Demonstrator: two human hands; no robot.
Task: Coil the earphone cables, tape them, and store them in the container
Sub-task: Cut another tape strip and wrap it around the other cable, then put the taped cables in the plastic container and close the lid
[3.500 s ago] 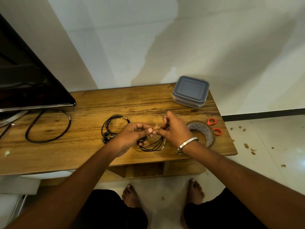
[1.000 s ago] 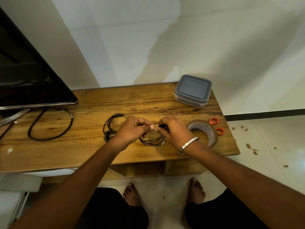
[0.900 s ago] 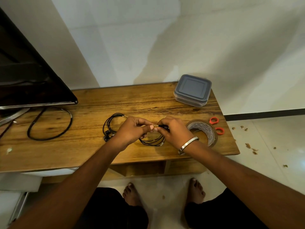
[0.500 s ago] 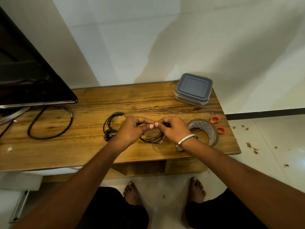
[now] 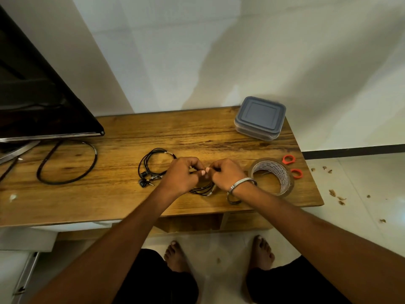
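Since the earlier frame the two hands are drawing closer together and sinking toward the wooden table (image 5: 122, 194). The left hand (image 5: 183, 175) and right hand (image 5: 228, 174) are both pinching shut on the thin black coiled earphone cable (image 5: 202, 190), fingertips meeting near the front edge, the loops hanging just below and between them. Such wire is probably light, limp and springy, so gripping where the strands cross seems best. A second black earphone coil (image 5: 153, 165) is lying just left; the lidded grey plastic container (image 5: 260, 117) is sitting at the far right corner.
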